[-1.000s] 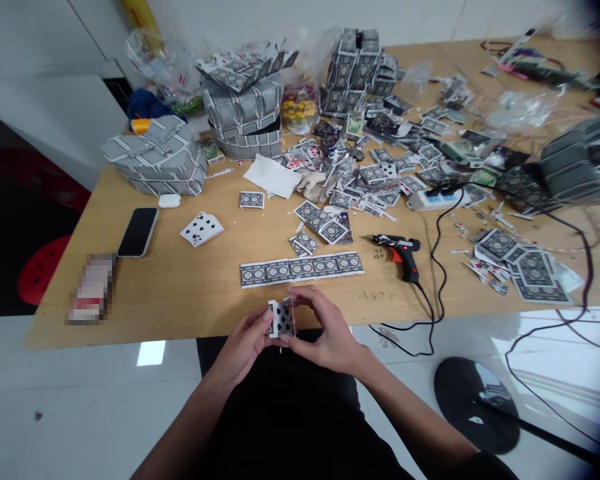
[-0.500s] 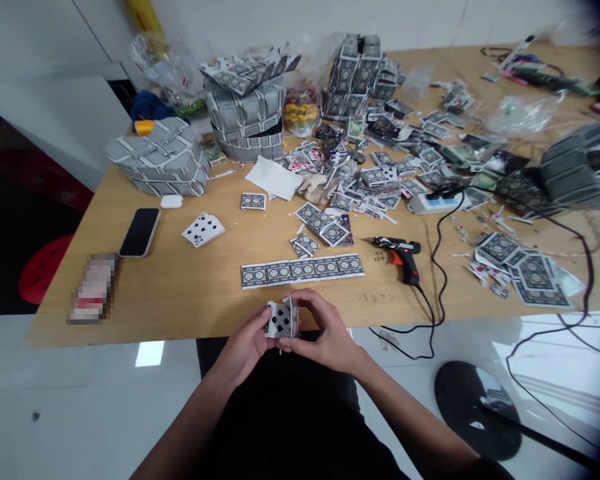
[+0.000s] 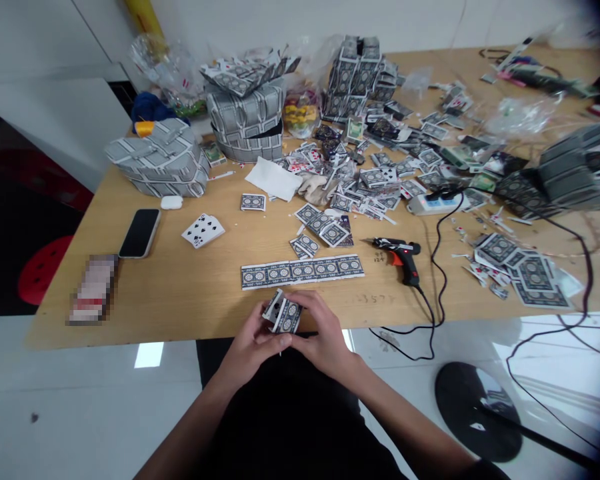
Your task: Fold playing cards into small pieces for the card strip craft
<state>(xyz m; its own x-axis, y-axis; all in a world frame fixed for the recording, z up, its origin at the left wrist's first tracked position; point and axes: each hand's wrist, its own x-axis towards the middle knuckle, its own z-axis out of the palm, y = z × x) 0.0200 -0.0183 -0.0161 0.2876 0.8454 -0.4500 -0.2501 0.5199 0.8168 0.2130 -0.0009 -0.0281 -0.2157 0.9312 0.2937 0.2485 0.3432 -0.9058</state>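
Between my two hands, near the table's front edge, is a folded playing card piece (image 3: 287,316) with its patterned back partly facing up and a spade face showing on its left. My left hand (image 3: 253,345) grips its left and lower side, the thumb along the bottom. My right hand (image 3: 323,327) holds its right side, with fingers over the top edge. Just beyond lies a long strip of joined cards (image 3: 303,270), patterned side up. A black glue gun (image 3: 403,257) rests to the right of that strip.
On the left are a phone (image 3: 140,233) and a card stack (image 3: 203,231). Woven card baskets (image 3: 160,160) stand at the back. Loose cards (image 3: 380,177) heap behind the strip, beside a power strip (image 3: 437,203). Black cables (image 3: 440,267) hang over the right front edge.
The folded card piece has turned in my hands, so its patterned back shows where the spade face was mostly seen. My left thumb has moved right along its lower edge.
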